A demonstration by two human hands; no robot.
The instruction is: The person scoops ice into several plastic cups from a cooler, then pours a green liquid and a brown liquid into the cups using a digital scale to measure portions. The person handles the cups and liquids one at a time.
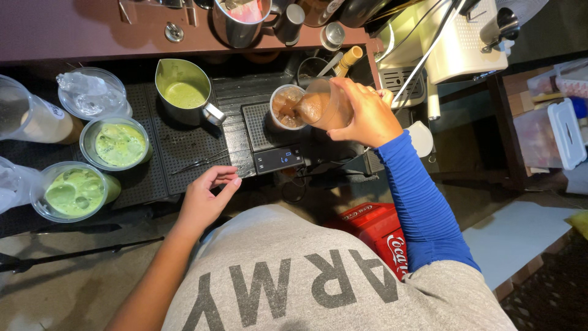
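Head view, the only one supplied. We find the right hand (362, 112) closed around a clear plastic cup (323, 105), tilted well over toward the left, with brown liquid running from its lip into a second cup (286, 108) that stands on a small black scale (269, 136) on the worktop (184, 144). The receiving cup already holds brown liquid; how full it is we cannot tell from this angle. The scale's display is lit, but we do not record its reading.

The left hand (205, 196) holds nothing. It rests at the near edge of the worktop, fingers loosely curled and part open, just beside a pair of thin metal tongs (199, 162) but apart from them.

To the left stand a steel pitcher (184, 92) with green liquid in it, two clear cups of iced green drink (116, 143) (75, 191), and a domed clear lid (92, 92) behind them. A red crate (373, 224) sits on the floor below the worktop.

Our judgement: the step in hand is the pour of the brown drink from one cup to the other over the scale, and it is under way, not finished. The next move calls for a steady tilt held over the lower cup's mouth, and a clean return to upright so that nothing drips onto the scale's platform.
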